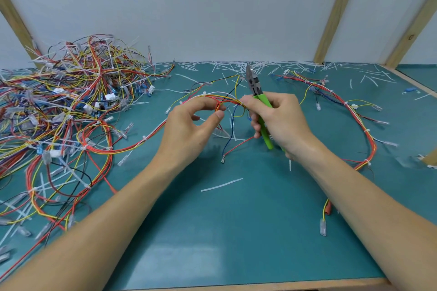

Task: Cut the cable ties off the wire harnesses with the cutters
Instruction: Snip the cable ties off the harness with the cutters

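My right hand [281, 123] grips the green-handled cutters [259, 104], whose metal jaws point up and away, above the wires. The same hand's thumb and forefinger pinch a bundle of red, yellow and white harness wires [227, 99]. My left hand [189, 130] pinches that same bundle a little to the left, with its fingers curled round the wires. Loose blue and red wire ends [230, 146] hang from the bundle to the mat. Whether a cable tie sits between my hands I cannot tell.
A big tangled pile of harnesses [66, 106] covers the left of the green mat [212, 231]. Another harness [350, 111] loops at the right. Cut white tie pieces [236, 66] litter the back edge; one strip [221, 184] lies near me. Wooden posts [335, 14] stand at the back right.
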A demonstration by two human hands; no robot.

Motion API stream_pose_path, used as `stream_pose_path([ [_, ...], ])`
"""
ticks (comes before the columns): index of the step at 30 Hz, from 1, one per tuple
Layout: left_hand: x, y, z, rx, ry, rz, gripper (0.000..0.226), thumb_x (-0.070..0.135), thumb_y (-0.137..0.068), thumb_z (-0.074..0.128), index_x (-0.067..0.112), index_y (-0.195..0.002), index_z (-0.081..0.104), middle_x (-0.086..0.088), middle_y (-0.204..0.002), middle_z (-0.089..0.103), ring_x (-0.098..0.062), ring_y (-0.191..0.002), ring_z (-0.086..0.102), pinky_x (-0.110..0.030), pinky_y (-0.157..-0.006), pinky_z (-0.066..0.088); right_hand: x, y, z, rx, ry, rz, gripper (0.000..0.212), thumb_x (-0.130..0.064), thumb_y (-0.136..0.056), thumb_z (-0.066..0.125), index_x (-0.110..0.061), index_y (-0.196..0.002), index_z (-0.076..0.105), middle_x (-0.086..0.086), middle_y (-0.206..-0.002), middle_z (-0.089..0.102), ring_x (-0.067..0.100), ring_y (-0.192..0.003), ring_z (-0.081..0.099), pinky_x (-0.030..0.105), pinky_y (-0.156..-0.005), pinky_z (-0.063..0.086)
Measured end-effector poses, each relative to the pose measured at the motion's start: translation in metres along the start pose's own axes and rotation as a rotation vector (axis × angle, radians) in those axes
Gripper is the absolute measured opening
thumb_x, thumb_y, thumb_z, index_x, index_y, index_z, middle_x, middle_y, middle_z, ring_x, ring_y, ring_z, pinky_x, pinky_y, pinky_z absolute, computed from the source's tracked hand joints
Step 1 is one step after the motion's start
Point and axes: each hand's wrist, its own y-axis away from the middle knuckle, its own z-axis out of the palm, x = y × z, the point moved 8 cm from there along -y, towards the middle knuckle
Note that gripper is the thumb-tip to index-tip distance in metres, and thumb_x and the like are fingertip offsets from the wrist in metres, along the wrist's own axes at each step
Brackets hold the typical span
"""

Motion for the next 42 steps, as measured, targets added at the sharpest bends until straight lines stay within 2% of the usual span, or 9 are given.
stream_pose_path([
  [3,0.011,0.0,-0.002,0.013,-0.111,0.109,0.011,0.015,-0.092,0.072,0.014,-0.102,0.075,0.007,-0.11,0.072,-0.002,-0.106,0.061,-0.018,-0.09,0.043,-0.005,0.0,0.001,-0.03,0.044,-0.046,0.013,-0.023,-0.092,0.077,-0.016,-0.082,0.074,0.002,-0.058,0.051,0.017,-0.049,0.046,0.029,-0.046,0.047],
  [11,0.018,0.0,-0.007,0.066,-0.181,0.18,0.011,0.021,-0.089,0.075,0.02,-0.1,0.077,0.005,-0.15,0.049,-0.009,-0.141,0.041,-0.032,-0.116,0.03,-0.006,0.0,0.002,-0.027,0.095,-0.122,0.013,-0.016,-0.091,0.077,-0.025,-0.084,0.071,-0.009,-0.056,0.054,0.014,-0.05,0.048,0.031,-0.049,0.049],
  [16,0.009,0.003,-0.002,0.035,-0.102,0.06,0.015,0.03,-0.092,0.072,0.018,-0.086,0.079,0.012,-0.089,0.077,0.001,-0.088,0.07,-0.036,-0.082,0.056,-0.01,0.0,-0.003,0.014,0.134,-0.161,0.013,-0.018,-0.09,0.076,-0.026,-0.082,0.071,-0.001,-0.058,0.05,0.017,-0.054,0.047,0.034,-0.05,0.05],
  [20,0.017,0.006,-0.021,0.21,0.067,0.087,0.042,0.036,-0.098,0.061,0.013,-0.066,0.075,0.004,-0.063,0.073,-0.01,-0.056,0.071,-0.023,-0.053,0.051,-0.013,0.0,-0.005,0.017,0.115,-0.153,0.007,-0.022,-0.081,0.071,-0.027,-0.076,0.069,0.0,-0.061,0.051,0.02,-0.057,0.046,0.035,-0.05,0.049],
  [28,-0.01,-0.011,-0.099,0.633,0.232,-0.016,0.048,0.029,-0.096,0.055,0.018,-0.049,0.053,0.008,-0.045,0.052,-0.013,-0.045,0.043,-0.025,-0.061,0.037,-0.011,-0.001,-0.009,-0.007,0.226,-0.162,0.018,-0.025,-0.077,0.059,-0.01,-0.08,0.068,-0.001,-0.058,0.05,0.022,-0.06,0.045,0.053,-0.054,0.049],
  [31,-0.046,-0.023,-0.09,0.44,-0.008,-0.266,0.013,0.017,-0.091,0.056,0.017,-0.083,0.067,0.006,-0.072,0.062,-0.003,-0.061,0.052,-0.027,-0.068,0.04,-0.012,0.0,-0.009,-0.038,0.182,-0.149,0.014,-0.022,-0.076,0.055,-0.018,-0.075,0.068,-0.001,-0.056,0.051,0.02,-0.057,0.046,0.04,-0.049,0.05],
  [36,-0.054,-0.022,-0.048,-0.033,-0.515,-0.214,0.055,0.016,-0.092,0.064,0.021,-0.144,0.049,-0.004,-0.141,0.056,-0.026,-0.133,0.047,-0.046,-0.112,0.036,-0.015,0.002,0.0,-0.159,0.064,-0.131,0.017,-0.008,-0.075,0.05,-0.013,-0.074,0.066,0.005,-0.057,0.051,0.018,-0.051,0.044,0.029,-0.046,0.046],
  [39,-0.047,-0.018,-0.033,-0.149,-0.516,-0.155,0.052,0.032,-0.096,0.064,0.025,-0.145,0.048,-0.001,-0.149,0.05,-0.022,-0.14,0.041,-0.041,-0.116,0.032,-0.015,0.003,0.003,-0.211,0.026,-0.121,0.02,-0.005,-0.075,0.049,-0.013,-0.073,0.067,0.032,-0.071,0.048,0.021,-0.055,0.045,0.031,-0.048,0.047],
  [42,-0.037,-0.017,-0.031,-0.11,-0.447,-0.098,0.027,0.032,-0.1,0.059,0.022,-0.124,0.062,0.0,-0.132,0.063,-0.023,-0.125,0.054,-0.041,-0.111,0.036,-0.01,0.001,0.004,-0.214,0.013,-0.095,0.019,-0.005,-0.073,0.049,-0.013,-0.072,0.067,0.023,-0.065,0.048,0.018,-0.052,0.046,0.029,-0.047,0.048],
])
